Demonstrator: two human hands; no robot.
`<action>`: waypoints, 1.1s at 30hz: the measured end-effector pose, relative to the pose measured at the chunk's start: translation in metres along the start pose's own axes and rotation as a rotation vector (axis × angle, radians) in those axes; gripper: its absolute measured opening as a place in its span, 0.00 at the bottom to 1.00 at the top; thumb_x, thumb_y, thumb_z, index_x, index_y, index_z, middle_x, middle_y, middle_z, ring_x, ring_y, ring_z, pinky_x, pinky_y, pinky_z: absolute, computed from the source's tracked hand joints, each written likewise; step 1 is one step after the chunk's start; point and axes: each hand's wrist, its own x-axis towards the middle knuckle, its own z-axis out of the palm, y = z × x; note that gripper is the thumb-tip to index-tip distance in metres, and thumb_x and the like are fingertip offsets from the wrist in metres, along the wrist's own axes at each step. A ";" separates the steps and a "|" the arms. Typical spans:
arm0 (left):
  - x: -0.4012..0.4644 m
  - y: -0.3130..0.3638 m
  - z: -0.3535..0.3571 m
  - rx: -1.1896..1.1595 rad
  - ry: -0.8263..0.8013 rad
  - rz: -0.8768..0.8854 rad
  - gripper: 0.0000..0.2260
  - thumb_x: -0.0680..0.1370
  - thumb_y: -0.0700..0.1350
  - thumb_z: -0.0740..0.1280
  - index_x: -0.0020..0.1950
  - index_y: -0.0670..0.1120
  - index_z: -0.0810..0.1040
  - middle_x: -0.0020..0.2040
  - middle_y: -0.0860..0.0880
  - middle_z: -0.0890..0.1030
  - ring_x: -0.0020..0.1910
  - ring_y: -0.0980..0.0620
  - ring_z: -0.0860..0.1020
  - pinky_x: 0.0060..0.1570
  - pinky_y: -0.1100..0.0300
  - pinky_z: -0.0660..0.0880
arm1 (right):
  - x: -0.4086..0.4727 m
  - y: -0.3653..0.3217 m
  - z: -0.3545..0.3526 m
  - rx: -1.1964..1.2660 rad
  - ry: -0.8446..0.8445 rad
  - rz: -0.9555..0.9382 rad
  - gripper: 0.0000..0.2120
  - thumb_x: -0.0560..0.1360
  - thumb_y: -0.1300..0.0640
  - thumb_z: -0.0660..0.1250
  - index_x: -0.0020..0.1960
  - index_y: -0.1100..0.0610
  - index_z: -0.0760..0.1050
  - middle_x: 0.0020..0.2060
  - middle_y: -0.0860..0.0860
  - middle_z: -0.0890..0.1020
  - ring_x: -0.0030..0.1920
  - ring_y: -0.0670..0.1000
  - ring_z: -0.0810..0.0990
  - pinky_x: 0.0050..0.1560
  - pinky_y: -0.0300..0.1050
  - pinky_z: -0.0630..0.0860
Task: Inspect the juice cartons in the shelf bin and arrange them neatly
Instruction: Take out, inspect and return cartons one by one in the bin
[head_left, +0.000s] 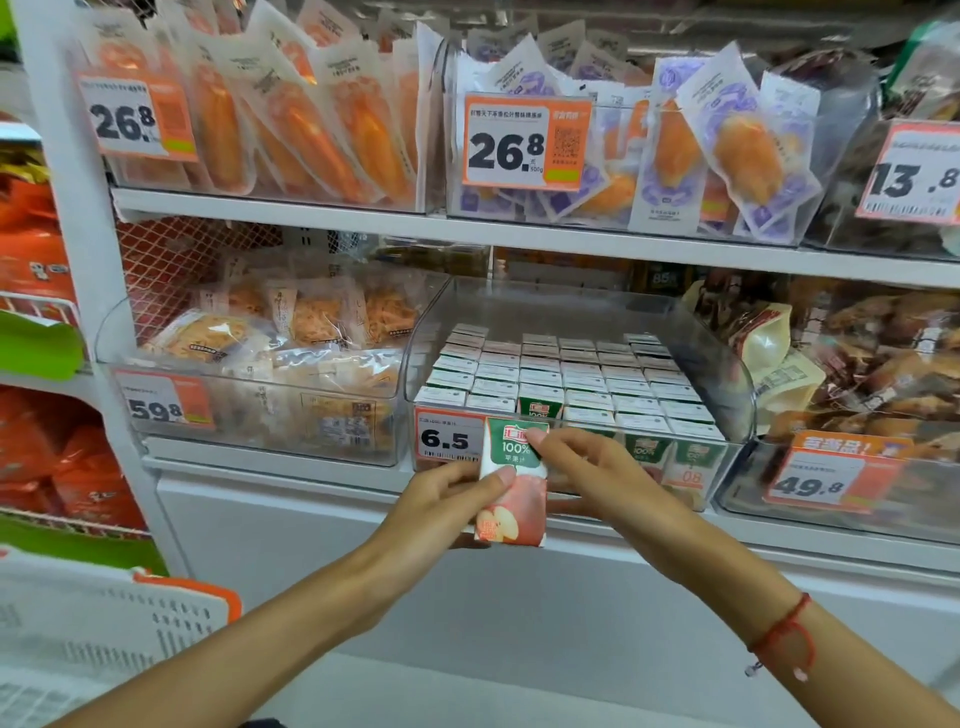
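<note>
A person holds one juice carton (511, 483) upright before the clear shelf bin (737, 384), the left hand (452, 493) gripping its side and the right hand (587, 467) pinching its top corner. Six rows of cartons (566, 382) fill the bin behind one 6.5 price tag (447, 437).

Cartons (566, 382) stand in rows in the bin (730, 374). Before its front, left hand (441, 493) and right hand (597, 467) hold one carton (514, 488); snack bins (249, 415) flank it.
</note>
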 end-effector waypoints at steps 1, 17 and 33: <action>0.000 -0.001 0.000 0.001 0.009 -0.002 0.10 0.78 0.53 0.67 0.56 0.52 0.81 0.46 0.56 0.86 0.45 0.59 0.84 0.40 0.69 0.78 | -0.001 0.000 -0.001 -0.014 -0.032 -0.004 0.16 0.78 0.43 0.63 0.56 0.51 0.81 0.49 0.46 0.86 0.50 0.46 0.84 0.49 0.39 0.80; 0.006 -0.009 -0.006 -0.037 0.091 0.013 0.09 0.79 0.50 0.66 0.57 0.53 0.80 0.50 0.53 0.85 0.46 0.58 0.84 0.42 0.69 0.78 | 0.000 0.001 -0.005 -0.043 -0.281 0.125 0.16 0.78 0.58 0.68 0.65 0.49 0.75 0.57 0.48 0.83 0.59 0.48 0.81 0.63 0.47 0.76; 0.007 -0.009 -0.011 0.036 0.163 0.036 0.07 0.74 0.55 0.71 0.51 0.59 0.83 0.48 0.56 0.86 0.47 0.54 0.84 0.52 0.58 0.81 | -0.006 0.006 0.019 -0.469 0.054 -0.126 0.22 0.60 0.41 0.80 0.48 0.45 0.75 0.40 0.43 0.82 0.40 0.42 0.82 0.43 0.38 0.80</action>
